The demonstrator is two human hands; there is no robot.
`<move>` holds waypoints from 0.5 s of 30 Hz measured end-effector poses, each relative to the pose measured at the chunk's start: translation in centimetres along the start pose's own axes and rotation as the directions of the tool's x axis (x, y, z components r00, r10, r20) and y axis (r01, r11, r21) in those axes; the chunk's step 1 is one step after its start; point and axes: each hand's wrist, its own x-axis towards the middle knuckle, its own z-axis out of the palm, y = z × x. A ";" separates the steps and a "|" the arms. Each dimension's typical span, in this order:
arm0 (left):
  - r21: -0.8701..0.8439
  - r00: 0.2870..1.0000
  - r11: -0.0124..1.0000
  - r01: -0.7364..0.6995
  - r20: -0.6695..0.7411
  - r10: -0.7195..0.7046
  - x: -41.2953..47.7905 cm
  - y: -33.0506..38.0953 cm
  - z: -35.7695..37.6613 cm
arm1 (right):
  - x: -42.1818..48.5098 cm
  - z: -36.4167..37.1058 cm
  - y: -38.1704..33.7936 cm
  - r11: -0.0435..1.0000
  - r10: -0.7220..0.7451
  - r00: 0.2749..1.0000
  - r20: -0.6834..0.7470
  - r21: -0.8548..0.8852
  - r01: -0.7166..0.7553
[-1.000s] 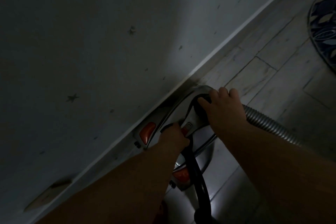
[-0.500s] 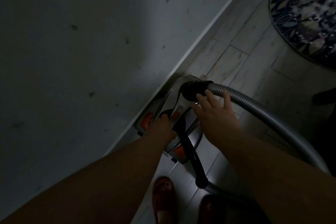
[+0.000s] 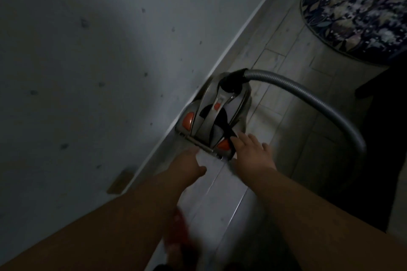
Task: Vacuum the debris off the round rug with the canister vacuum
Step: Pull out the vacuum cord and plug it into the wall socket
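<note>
Plainly spread, the right hand point(image 3: 253, 153) is touching the rear of the canister vacuum point(image 3: 218, 105); the blurred left hand point(image 3: 189, 164) seems to be hanging relaxed just behind it, holding nothing. The vacuum is sitting on the floor point(image 3: 286, 57) against the wall point(image 3: 88, 50), its grey hose point(image 3: 319, 97) arcing rightward, and the round rug point(image 3: 356, 13) is lying well apart beyond.

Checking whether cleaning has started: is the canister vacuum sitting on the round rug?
No, the canister vacuum stands on the plank floor by the wall, apart from the round rug.
</note>
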 end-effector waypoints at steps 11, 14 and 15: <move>0.131 0.990 0.985 -0.110 0.105 0.096 2.8 -8.7 7.3 | 0.0 15.1 -0.9 0.631 0.346 0.934 0.092 0.714 -0.304; 0.194 0.986 0.970 -0.148 0.102 0.131 6.2 -12.5 9.8 | 3.6 21.1 -1.5 0.515 0.398 0.907 0.135 0.786 -0.343; 0.238 0.984 0.958 -0.163 0.103 0.142 7.4 -13.5 10.4 | 4.6 22.7 -1.5 0.472 0.421 0.897 0.135 0.812 -0.344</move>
